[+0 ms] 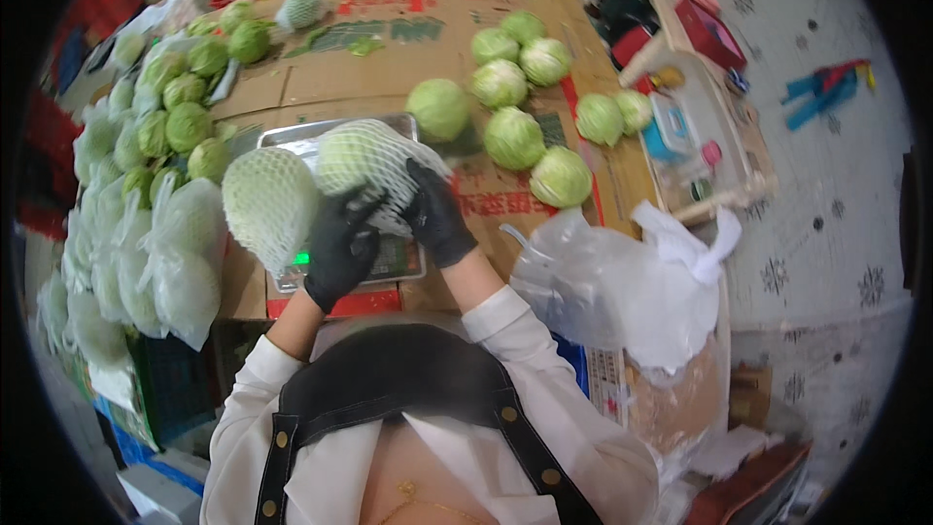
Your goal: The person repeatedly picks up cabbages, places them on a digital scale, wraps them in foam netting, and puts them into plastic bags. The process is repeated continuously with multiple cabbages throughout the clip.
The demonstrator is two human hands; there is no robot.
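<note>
Both hands wear black gloves. My right hand (437, 215) grips the gathered end of a white foam net around a green cabbage (357, 149), which lies over a metal-topped weighing scale (419, 262). My left hand (342, 240) is at the lower left side of that net, fingers bent against it. Another netted cabbage (270, 197) rests at the scale's left side, beside my left hand. The scale shows a small green lit display. Just behind the scale sits a bare cabbage (438, 109).
Bare cabbages (514, 137) stand at the right on cardboard (328, 87). Bagged cabbages (186, 248) and loose ones (189, 127) are piled at the left. Clear plastic bags (605, 277) lie at the near right edge, below a bin (718, 175) of small containers.
</note>
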